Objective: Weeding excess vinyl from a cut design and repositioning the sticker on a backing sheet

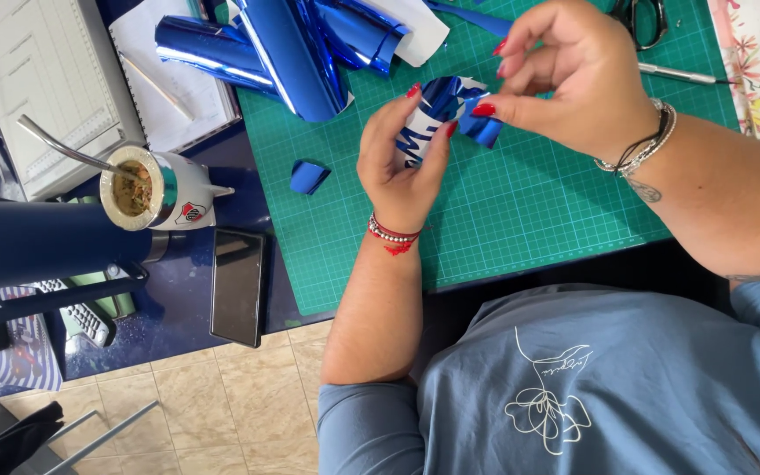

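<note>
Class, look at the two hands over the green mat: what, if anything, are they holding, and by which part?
Both hands hold a curled blue foil piece: the left hand from below, the right hand pinching its right edge.

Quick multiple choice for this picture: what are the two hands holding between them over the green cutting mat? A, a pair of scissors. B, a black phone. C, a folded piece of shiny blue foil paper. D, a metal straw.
C: the left hand and right hand both pinch a folded piece of shiny blue foil paper above the green cutting mat.
</note>
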